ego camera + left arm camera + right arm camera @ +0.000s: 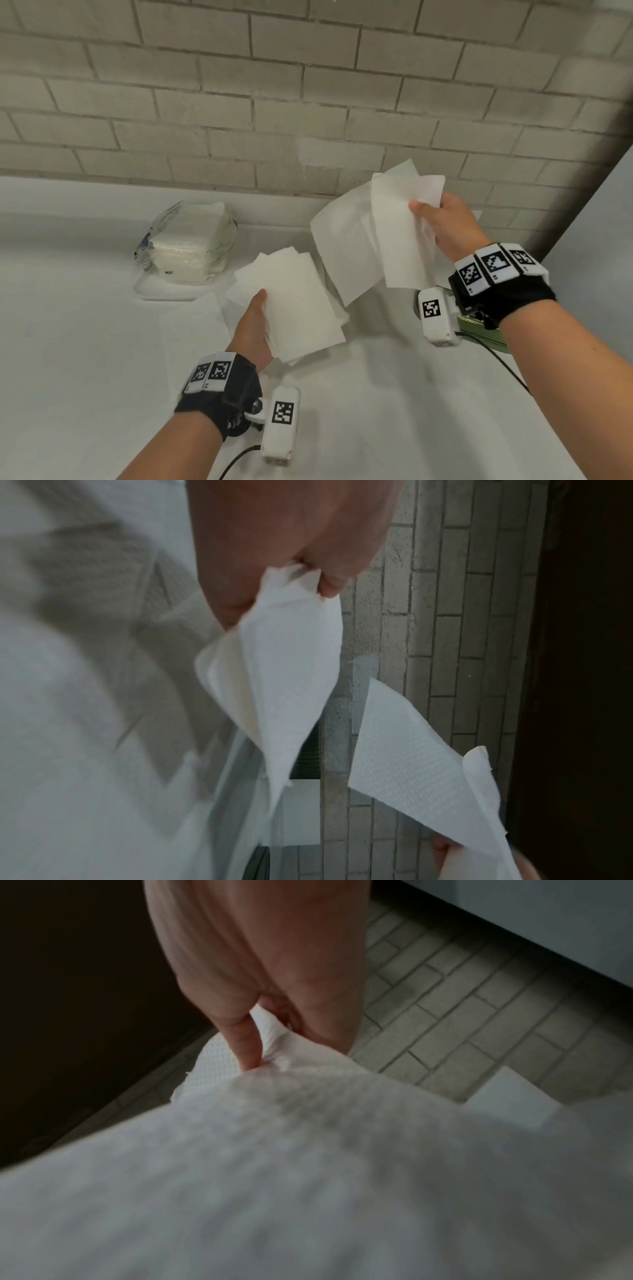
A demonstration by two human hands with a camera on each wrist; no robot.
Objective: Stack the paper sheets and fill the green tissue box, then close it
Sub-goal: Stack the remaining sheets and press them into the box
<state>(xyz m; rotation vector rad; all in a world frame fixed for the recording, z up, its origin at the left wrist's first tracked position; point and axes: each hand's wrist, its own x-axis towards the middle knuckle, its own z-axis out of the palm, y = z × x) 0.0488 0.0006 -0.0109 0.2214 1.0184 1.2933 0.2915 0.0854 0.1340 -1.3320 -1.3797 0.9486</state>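
My left hand grips a stack of white paper sheets above the middle of the white table, thumb on top. In the left wrist view the stack hangs from the pinching fingers. My right hand is raised at the right and pinches several loose, drooping sheets. The right wrist view has a finger pressed into those sheets. Only a sliver of the green tissue box shows beneath my right wrist, the rest hidden.
A plastic-wrapped pack of white paper sits at the back left of the table. A grey brick wall runs behind. A white panel stands at the right edge.
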